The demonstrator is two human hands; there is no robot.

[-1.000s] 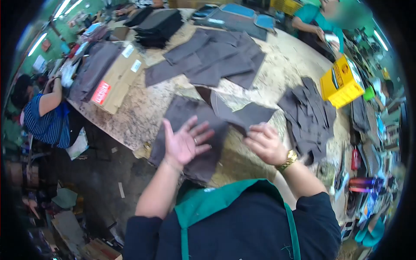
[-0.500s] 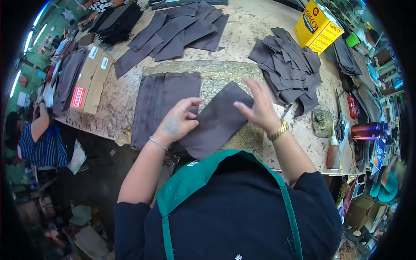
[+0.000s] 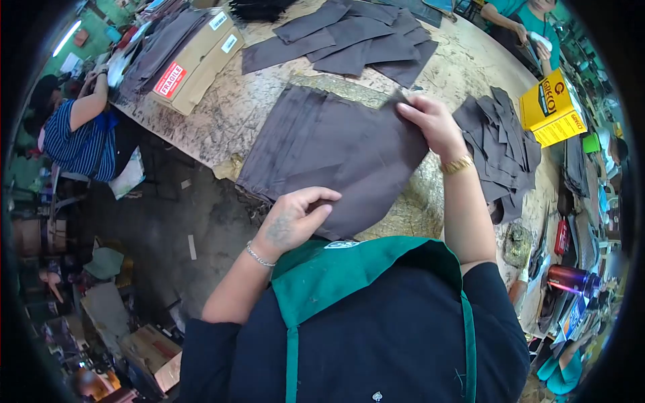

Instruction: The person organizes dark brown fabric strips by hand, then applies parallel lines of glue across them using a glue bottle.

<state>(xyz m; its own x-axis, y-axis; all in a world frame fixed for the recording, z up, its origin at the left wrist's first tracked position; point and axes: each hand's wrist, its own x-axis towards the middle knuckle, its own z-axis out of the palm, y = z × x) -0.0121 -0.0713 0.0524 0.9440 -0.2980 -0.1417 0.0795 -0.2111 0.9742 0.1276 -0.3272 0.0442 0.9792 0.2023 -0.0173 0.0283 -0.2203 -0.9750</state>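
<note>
My right hand (image 3: 433,124) pinches the upper right corner of a dark brown fabric piece (image 3: 376,168), its thumb on top. The piece slants over the patterned mat and partly overlaps a layered stack of similar dark pieces (image 3: 282,134) on its left. My left hand (image 3: 295,218) is at the lower left of the piece, thumb and forefinger a little apart and seemingly touching its surface. The far edge of the stack lies near the mat's worn upper strip (image 3: 336,86).
Loose dark pieces lie at the back (image 3: 363,40) and in a pile (image 3: 500,144) on the right. A cardboard box (image 3: 201,60), a yellow can (image 3: 552,107) and a metallic bottle (image 3: 571,279) stand around. One person (image 3: 80,138) is at left, another (image 3: 524,27) at back right.
The view has turned and shifted. My right hand has closed on the piece's corner, and the piece has moved left, now overlapping the stack. My left hand sits lower along its near edge.
</note>
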